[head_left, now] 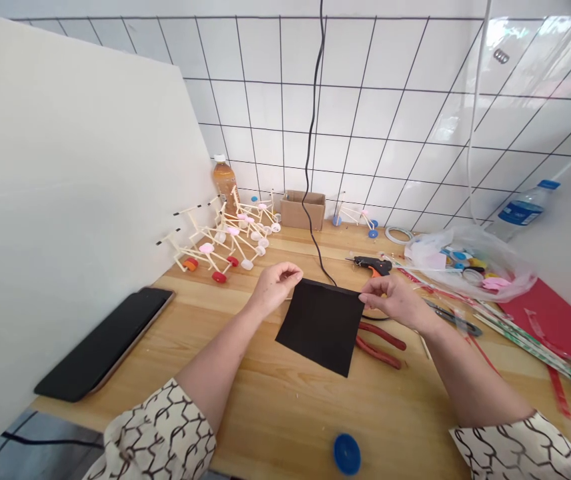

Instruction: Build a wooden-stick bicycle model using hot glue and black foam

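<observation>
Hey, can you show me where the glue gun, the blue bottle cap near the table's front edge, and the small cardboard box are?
Glue gun (373, 264): head view, on its black body.
Blue bottle cap (347, 454): head view, on its round face.
Cardboard box (301, 215): head view, on its front wall.

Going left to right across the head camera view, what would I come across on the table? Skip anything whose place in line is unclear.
Flat black slab, amber bottle with a white cap, open cardboard box, glue gun, clear plastic bag of small parts.
</observation>
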`<state>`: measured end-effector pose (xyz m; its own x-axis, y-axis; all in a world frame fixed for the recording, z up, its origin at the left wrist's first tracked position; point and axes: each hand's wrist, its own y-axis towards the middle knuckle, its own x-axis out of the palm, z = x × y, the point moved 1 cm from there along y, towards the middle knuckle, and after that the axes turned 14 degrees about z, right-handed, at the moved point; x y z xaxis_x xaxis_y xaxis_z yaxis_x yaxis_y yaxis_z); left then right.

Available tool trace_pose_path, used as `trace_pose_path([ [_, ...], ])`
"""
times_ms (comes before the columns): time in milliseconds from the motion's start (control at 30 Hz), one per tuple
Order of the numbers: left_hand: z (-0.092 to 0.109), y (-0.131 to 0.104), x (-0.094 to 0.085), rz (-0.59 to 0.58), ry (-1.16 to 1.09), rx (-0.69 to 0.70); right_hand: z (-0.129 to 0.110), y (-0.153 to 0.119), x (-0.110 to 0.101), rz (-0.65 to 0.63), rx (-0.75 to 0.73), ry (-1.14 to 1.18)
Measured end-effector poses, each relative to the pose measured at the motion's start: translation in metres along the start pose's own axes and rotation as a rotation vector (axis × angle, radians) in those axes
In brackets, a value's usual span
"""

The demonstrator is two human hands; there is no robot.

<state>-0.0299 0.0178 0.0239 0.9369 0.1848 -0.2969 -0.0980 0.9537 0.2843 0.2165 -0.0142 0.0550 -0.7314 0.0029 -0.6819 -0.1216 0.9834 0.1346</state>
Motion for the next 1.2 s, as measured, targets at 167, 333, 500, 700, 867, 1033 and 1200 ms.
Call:
trace_pose_path([
  [167, 0.019, -0.010, 0.003, -0.129, 0.059, 0.249, -0.014, -0.006, 0.002, 0.014, -0.119, -0.111],
  [333, 0.034, -0.023, 0.009, -0.258, 0.052, 0.356, -0.033, -0.015, 0.004, 0.022, -0.181, -0.186],
  [500, 0.041, -0.028, 0.011, -0.265, 0.133, 0.413, -0.042, -0.023, 0.002, 0.045, -0.210, -0.179],
  [700, 0.056, -0.034, 0.016, -0.261, 0.268, 0.517, -0.053, -0.032, -0.005, 0.061, -0.218, -0.173],
  [867, 0.067, -0.044, 0.025, -0.291, 0.354, 0.641, -0.058, -0.037, 0.003, 0.082, -0.287, -0.210],
  [1033, 0.071, -0.040, 0.018, -0.304, 0.338, 0.611, -0.053, -0.039, 0.003, 0.125, -0.250, -0.271],
  [1200, 0.070, -0.028, 0.003, -0.269, 0.222, 0.440, -0.047, -0.045, -0.008, 0.149, -0.159, -0.210],
])
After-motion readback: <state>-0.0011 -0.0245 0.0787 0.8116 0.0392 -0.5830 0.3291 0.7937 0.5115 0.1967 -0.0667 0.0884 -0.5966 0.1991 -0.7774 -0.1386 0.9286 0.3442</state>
